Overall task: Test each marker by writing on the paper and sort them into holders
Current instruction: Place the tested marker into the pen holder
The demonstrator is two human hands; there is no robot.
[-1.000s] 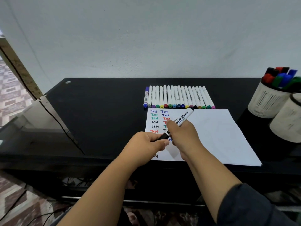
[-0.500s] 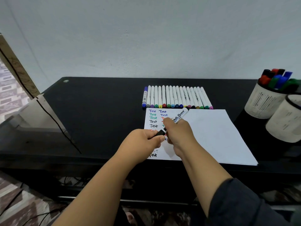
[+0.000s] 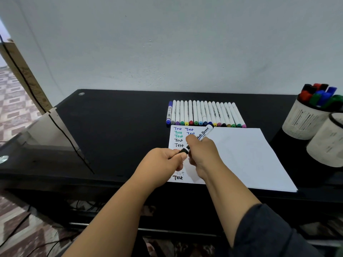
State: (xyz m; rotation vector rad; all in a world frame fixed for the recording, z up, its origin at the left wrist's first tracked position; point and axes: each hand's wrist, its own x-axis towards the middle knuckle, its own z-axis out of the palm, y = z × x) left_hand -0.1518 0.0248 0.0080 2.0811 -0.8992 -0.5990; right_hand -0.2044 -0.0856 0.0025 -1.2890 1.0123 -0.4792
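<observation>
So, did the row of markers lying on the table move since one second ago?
No. The row of markers lies along the far edge of the paper, its left end near the paper's left corner, as before.

Soft, dim, even indoor light; faint shadows, mild overall blur, wide-angle bending at the edges.

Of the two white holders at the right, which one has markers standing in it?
The farther holder; coloured caps poke out of it. The nearer holder shows none.

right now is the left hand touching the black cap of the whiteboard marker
Touching. The head view shows the left hand pinching the black cap of the whiteboard marker, with no gap.
</observation>
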